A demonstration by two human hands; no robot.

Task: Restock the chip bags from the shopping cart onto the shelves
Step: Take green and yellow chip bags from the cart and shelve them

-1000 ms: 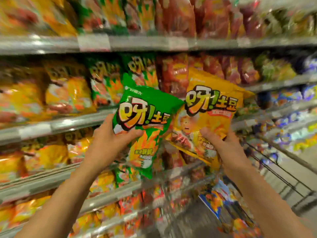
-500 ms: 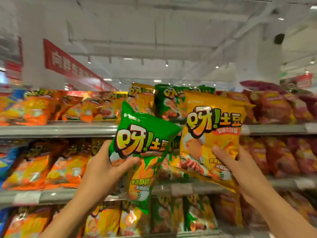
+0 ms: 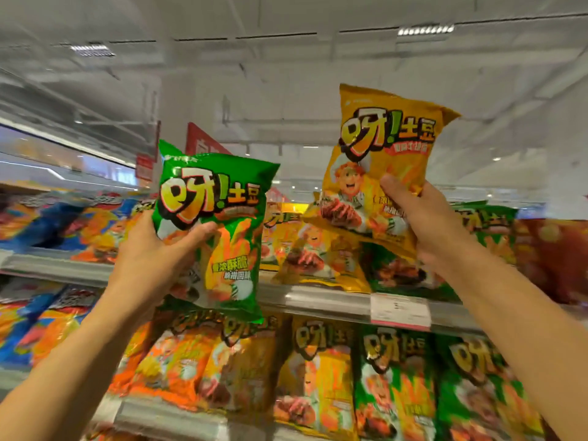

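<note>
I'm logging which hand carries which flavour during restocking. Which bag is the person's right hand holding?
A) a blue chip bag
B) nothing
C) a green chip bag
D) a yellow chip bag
D: the right hand grips the yellow chip bag raised above the top shelf, while the left hand holds the green chip bag.

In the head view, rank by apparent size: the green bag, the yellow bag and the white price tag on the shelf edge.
1-2. green bag and yellow bag: look about alike, both held near the camera, so unranked.
3. white price tag: clearly smallest, though farther back.
</note>
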